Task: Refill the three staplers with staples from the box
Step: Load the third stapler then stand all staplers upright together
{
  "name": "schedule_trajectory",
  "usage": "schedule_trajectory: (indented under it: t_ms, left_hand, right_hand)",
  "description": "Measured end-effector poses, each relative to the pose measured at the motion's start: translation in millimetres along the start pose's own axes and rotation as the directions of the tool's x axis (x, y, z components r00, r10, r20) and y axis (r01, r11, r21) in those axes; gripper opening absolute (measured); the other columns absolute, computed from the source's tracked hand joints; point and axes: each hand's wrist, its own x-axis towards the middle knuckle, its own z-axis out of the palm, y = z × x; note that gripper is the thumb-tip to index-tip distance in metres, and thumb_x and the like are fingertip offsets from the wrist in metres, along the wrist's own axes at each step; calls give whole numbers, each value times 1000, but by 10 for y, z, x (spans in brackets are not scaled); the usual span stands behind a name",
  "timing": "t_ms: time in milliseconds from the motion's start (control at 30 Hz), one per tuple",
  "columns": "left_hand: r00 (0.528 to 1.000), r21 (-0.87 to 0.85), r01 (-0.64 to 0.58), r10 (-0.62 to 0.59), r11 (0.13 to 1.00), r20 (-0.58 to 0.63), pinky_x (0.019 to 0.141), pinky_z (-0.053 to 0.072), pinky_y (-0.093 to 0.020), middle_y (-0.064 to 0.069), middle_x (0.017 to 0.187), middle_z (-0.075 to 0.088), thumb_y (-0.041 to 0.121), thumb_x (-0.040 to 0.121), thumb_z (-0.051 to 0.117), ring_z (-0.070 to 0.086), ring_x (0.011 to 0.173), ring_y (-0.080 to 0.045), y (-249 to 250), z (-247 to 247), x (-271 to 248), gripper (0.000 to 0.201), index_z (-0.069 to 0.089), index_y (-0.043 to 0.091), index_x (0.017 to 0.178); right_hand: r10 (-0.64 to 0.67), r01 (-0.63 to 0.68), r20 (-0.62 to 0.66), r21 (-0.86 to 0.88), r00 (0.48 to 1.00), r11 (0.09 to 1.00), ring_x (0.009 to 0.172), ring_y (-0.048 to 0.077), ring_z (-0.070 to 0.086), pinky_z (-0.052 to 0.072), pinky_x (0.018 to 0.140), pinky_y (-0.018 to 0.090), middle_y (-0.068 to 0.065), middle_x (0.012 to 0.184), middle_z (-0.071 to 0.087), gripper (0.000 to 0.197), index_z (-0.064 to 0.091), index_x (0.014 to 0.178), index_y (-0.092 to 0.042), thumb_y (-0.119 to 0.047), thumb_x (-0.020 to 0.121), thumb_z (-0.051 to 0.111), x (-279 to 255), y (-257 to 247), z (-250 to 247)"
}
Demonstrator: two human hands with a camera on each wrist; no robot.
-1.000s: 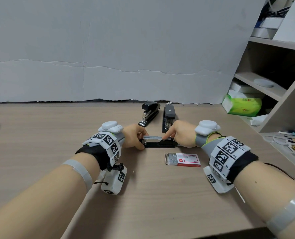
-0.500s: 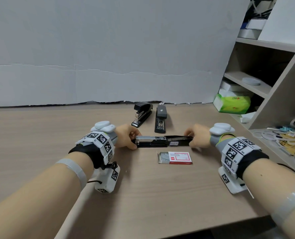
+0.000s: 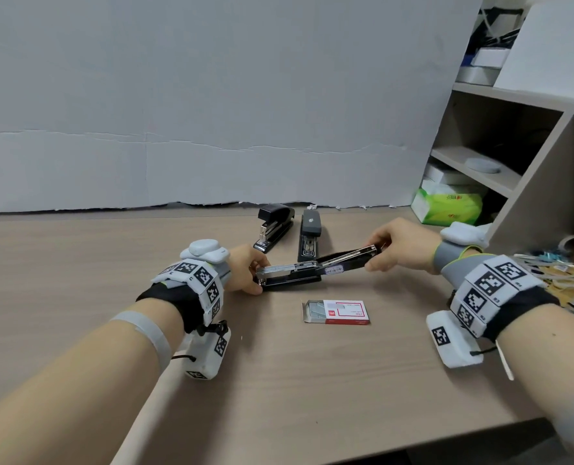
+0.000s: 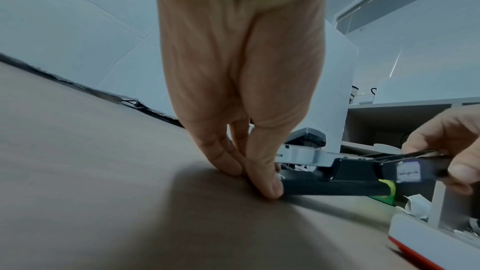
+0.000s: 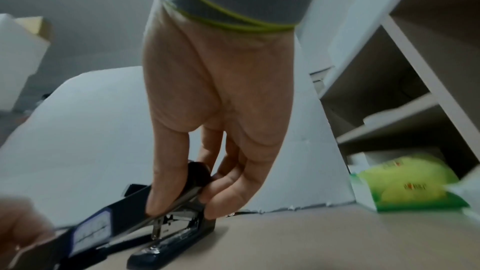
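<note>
A black stapler (image 3: 292,278) lies across the desk, its metal staple channel (image 3: 285,270) bared. My left hand (image 3: 258,276) grips its left end, thumb and fingers (image 4: 262,180) pinching the base against the desk. My right hand (image 3: 374,255) pinches the tip of the swung-open top cover (image 3: 346,260), held slightly lifted to the right; the cover (image 5: 124,208) also shows in the right wrist view. The red-and-white staple box (image 3: 336,312) lies open just in front. Two more black staplers (image 3: 274,226) (image 3: 310,234) rest closed behind.
A grey paper backdrop (image 3: 211,112) closes off the desk's far edge. Shelves (image 3: 480,169) stand at the right with a green tissue pack (image 3: 447,206) at their foot. Loose papers and small clutter (image 3: 554,276) lie by my right wrist.
My right hand has swung the stapler's top cover open from closed out to the right and now holds its tip a little higher. My left hand keeps its grip on the left end.
</note>
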Motion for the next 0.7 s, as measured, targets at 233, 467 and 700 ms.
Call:
schedule_trajectory:
  t_ms: [233, 467, 700]
  left_hand:
    - [1000, 82, 11, -12, 997, 18, 78, 45, -26, 4, 99, 58, 14, 78, 78, 56, 88, -16, 46, 19, 32, 45, 62, 17, 121]
    - [1000, 46, -1, 1, 999, -8, 80, 46, -26, 6, 98, 58, 16, 76, 80, 57, 88, -15, -8, 31, 28, 43, 65, 19, 117]
    - [999, -102, -22, 19, 995, -30, 86, 50, -31, 7, 89, 60, 15, 74, 81, 59, 84, -15, -93, 64, 18, 38, 69, 21, 110]
  right_hand:
    - [4, 9, 42, -325, 999, 946, 46, 9, 59, 46, 54, 22, -8, 43, 58, 18, 76, 83, -12, -16, 67, 84, 9, -225, -23]
    - [-105, 103, -37, -64, 994, 993, 47, 6, 59, 46, 52, 16, -5, 56, 61, 19, 72, 77, -10, -18, 68, 86, 34, -451, 12]
    - [-190, 206, -93, 199, 977, 958, 68, 7, 56, 45, 64, 15, -6, 76, 61, 36, 69, 101, -8, -12, 70, 86, 184, -700, 490]
